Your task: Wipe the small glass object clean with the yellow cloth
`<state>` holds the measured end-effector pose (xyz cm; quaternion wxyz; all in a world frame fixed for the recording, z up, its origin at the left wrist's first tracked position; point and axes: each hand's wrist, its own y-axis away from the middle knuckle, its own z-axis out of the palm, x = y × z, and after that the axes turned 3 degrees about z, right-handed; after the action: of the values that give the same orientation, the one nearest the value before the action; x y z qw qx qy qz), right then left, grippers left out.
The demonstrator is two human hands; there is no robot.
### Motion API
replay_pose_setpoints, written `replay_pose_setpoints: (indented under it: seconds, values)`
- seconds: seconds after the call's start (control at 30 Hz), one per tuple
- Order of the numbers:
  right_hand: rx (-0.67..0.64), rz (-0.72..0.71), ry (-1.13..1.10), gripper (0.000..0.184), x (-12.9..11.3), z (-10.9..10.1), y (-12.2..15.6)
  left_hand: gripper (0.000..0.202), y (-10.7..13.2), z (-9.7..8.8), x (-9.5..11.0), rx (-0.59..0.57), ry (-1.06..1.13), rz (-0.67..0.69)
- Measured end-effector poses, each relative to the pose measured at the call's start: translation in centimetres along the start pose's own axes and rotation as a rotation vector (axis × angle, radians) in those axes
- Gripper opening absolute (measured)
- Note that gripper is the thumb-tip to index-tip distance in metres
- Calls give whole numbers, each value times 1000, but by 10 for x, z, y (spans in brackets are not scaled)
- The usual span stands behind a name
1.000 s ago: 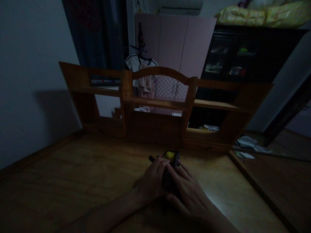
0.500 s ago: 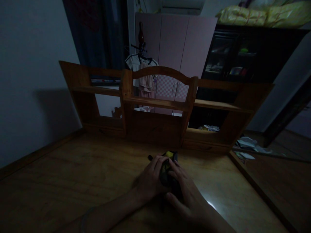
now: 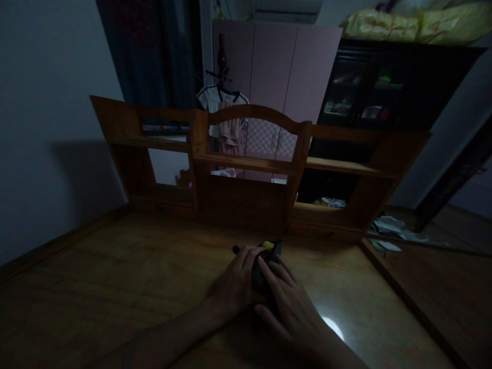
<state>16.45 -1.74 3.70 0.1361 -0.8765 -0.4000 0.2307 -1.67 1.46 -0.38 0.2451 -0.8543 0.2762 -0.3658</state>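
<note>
A small dark object with a yellow patch (image 3: 268, 245) lies on the wooden surface, mostly covered by my hands; its kind cannot be made out in the dim light. My left hand (image 3: 239, 279) is wrapped over its left side, fingers curved on top. From the right, my right hand (image 3: 289, 297) presses its fingers onto the top and right side, the thumb standing apart near the body. A small black knob-like bit (image 3: 236, 249) sticks out past the left fingertips; whether it belongs to the object is unclear.
A wooden shelf unit (image 3: 246, 163) stands along the far edge of the tabletop (image 3: 154, 266). A wall (image 3: 49, 154) borders the left, and a raised wooden edge (image 3: 403, 297) runs down the right. Beyond are a pink wardrobe (image 3: 272, 72), hanging clothes (image 3: 229, 123) and a dark cabinet (image 3: 403, 92).
My right fingers have shifted slightly over the object's top, with the index finger lying further left. The left hand stays nearly in place. The view has moved very slightly.
</note>
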Motion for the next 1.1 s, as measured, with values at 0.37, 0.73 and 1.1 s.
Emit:
replay_pose_setpoints:
  seconds: [0.37,0.73,1.1]
  values:
    - [75,166,-138,67,8,2,7,67,-1,-2,3,5,6,-1]
    - [44,271,-273,83,-3,20,9,64,-5,-3,2,-50,37,-55]
    - [97,366,-856,59,11,14,1,87,-3,3,-1,-63,40,-121]
